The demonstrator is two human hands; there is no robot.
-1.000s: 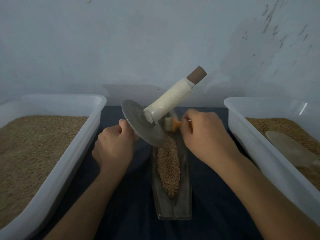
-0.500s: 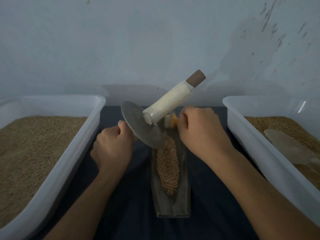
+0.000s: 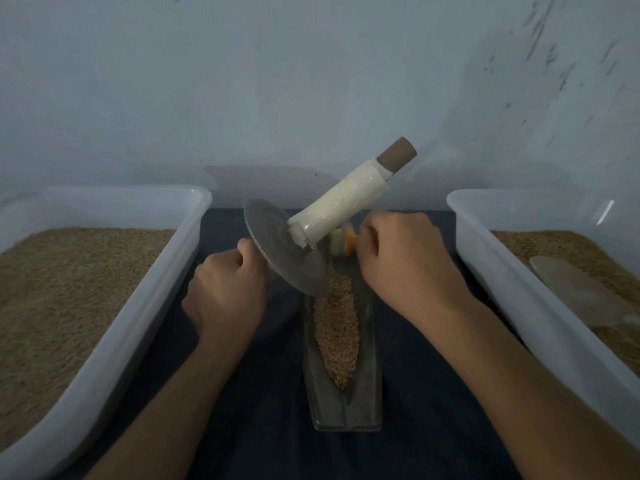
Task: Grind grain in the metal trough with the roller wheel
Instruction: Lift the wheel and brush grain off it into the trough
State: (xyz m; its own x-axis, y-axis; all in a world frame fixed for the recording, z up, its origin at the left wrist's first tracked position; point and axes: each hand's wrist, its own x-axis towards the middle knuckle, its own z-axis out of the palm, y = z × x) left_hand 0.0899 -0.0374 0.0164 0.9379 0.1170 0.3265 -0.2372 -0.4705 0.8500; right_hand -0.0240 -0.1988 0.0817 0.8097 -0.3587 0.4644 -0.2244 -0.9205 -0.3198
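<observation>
A narrow metal trough [image 3: 370, 403] lies lengthwise on the dark cloth, with a strip of brown grain [image 3: 336, 327] along its middle. The roller wheel [image 3: 277, 251], a grey metal disc, leans tilted over the trough's far end. Its white-wrapped handle [image 3: 341, 209] with a brown tip points up to the right. My left hand [image 3: 225, 289] grips the handle on the disc's hidden left side. My right hand [image 3: 405, 261] pinches a small orange and white object [image 3: 348, 241] at the trough's far end, behind the disc.
A white plastic tub [image 3: 114, 341] full of grain stands at the left. Another tub [image 3: 512, 306] of grain at the right holds a pale flat scoop [image 3: 581, 289]. A grey wall rises close behind. Dark cloth [image 3: 263, 410] covers the surface between the tubs.
The wheel, both hands and the orange object keep nearly the same places. My right hand has shifted very slightly.
</observation>
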